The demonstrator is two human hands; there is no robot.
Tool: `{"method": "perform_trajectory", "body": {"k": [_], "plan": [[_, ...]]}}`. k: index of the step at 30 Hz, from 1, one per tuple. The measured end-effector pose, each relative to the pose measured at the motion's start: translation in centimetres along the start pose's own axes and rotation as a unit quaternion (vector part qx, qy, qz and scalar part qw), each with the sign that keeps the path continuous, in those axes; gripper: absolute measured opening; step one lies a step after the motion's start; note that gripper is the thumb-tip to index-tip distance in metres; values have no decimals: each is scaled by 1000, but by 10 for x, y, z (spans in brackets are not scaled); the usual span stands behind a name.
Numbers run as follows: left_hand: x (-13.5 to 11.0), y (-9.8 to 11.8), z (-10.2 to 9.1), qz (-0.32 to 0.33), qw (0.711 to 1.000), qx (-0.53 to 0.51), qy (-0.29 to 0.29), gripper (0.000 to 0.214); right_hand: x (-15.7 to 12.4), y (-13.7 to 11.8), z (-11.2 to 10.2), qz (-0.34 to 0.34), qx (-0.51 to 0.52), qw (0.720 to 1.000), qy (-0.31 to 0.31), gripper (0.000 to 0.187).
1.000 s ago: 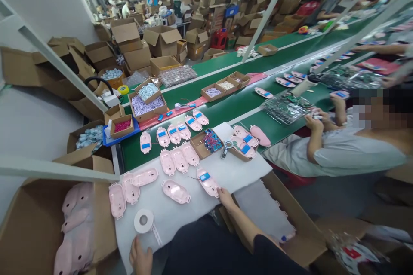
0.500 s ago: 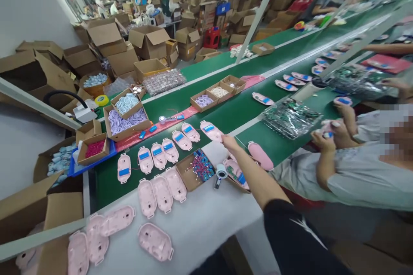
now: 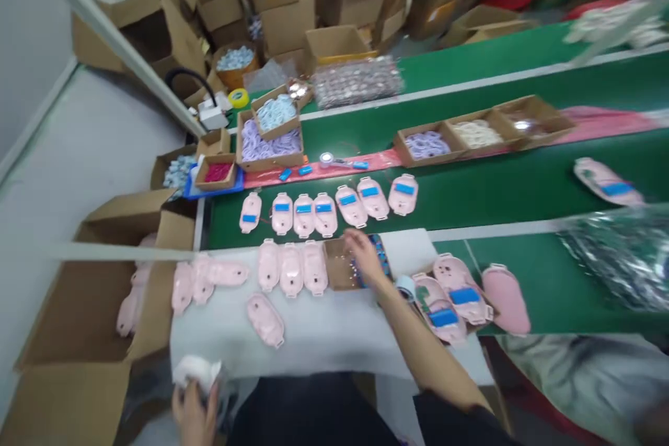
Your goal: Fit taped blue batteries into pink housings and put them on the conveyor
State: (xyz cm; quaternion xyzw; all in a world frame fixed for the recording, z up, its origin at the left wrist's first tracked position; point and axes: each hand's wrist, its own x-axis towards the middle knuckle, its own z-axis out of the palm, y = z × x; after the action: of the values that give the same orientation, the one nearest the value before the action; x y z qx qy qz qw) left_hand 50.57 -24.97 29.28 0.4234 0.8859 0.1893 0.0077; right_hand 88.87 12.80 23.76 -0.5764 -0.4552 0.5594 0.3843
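Observation:
My right hand [image 3: 363, 256] is over a small cardboard box [image 3: 339, 272] holding blue battery packs [image 3: 380, 256] with thin wires. Its fingers look loosely stretched, though blurred, with nothing visible in them. At the lower left my left hand [image 3: 194, 412] is closed around a white object [image 3: 196, 369], too smeared to name. Behind the box, pink plastic shells with blue batteries stand in a row, the rightmost shell [image 3: 403, 195] apart from my hand. Bare pink shells [image 3: 291, 270] lie left of the box, and a single shell [image 3: 265, 320] lies nearer me.
Right of the box are a small light-blue round device [image 3: 405, 287] and pink shells with batteries [image 3: 443, 313]. A large carton [image 3: 67, 313] stands left. Beyond are boxes of purple rings [image 3: 269, 146] and a bag of circuit boards [image 3: 621, 258]. A co-worker's clothing [image 3: 569, 376] shows lower right.
My right hand has let go of the rightmost pink shell and moved back left to the battery box. My left hand has come into view with a white object. The view has turned left and down.

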Motion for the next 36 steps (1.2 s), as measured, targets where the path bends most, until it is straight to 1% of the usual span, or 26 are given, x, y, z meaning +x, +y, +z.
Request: {"method": "perform_trajectory", "body": {"k": [1,2,3,4,5,6,8,9,10,12,13,14,15,16,17,18,19,20,23,25,26,27,30,31,34,36], "plan": [[-3,4,-10,30,999,-2,-12,38,-45,1,37,14,22,991,-132,50],[-3,11,-18,69,997,-7,-24,35,-91,2,73,35,34,966,-255,53],[1,18,-24,111,993,-13,-32,31,-136,3,106,53,40,928,-366,63],[8,24,-29,151,988,-22,-34,24,-176,3,135,69,49,887,-453,78],[15,29,-34,185,982,-31,-31,21,-211,4,159,90,60,856,-506,85],[23,32,-39,210,977,-38,-21,21,-238,5,180,108,70,827,-548,81],[36,31,-49,229,972,-50,12,25,-271,6,206,130,76,789,-595,57],[42,27,-54,227,972,-52,29,27,-279,6,214,133,73,789,-596,50],[47,21,-58,224,972,-53,44,29,-282,5,218,129,70,804,-576,48],[54,9,-64,230,970,-55,59,31,-281,-1,221,104,71,868,-480,49],[57,3,-67,242,967,-57,62,30,-278,-7,223,87,75,897,-427,56],[58,-3,-69,260,962,-59,64,29,-275,-15,226,70,75,914,-391,70],[59,-8,-71,280,956,-61,66,28,-273,-24,231,53,68,919,-384,84],[59,-13,-73,299,950,-61,71,27,-271,-34,237,33,51,914,-401,89],[60,-19,-76,315,944,-60,76,27,-271,-42,244,13,27,904,-427,82],[61,-25,-79,324,941,-57,87,26,-273,-50,252,-10,-1,895,-447,65],[62,-31,-83,325,939,-53,100,27,-277,-55,260,-32,-28,890,-455,47],[63,-39,-87,321,939,-49,113,27,-281,-58,267,-50,-47,891,-448,37],[69,-62,-103,313,940,-35,134,30,-295,-61,283,-70,-49,921,-379,37],[70,-75,-112,330,936,-31,120,30,-297,-67,289,-82,-58,930,-355,59],[70,-81,-116,340,933,-32,111,31,-295,-72,292,-98,-78,924,-362,70],[70,-86,-119,348,931,-36,102,31,-293,-79,294,-120,-105,910,-384,70],[68,-101,-124,346,933,-44,95,31,-291,-99,299,-190,-164,862,-441,33],[68,-106,-126,333,936,-43,106,31,-295,-102,299,-208,-171,854,-444,29],[72,-125,-134,262,944,-33,200,33,-313,-96,294,-248,-185,820,-481,31],[73,-133,-143,232,939,-21,253,37,-325,-85,292,-237,-194,808,-503,24]]}}
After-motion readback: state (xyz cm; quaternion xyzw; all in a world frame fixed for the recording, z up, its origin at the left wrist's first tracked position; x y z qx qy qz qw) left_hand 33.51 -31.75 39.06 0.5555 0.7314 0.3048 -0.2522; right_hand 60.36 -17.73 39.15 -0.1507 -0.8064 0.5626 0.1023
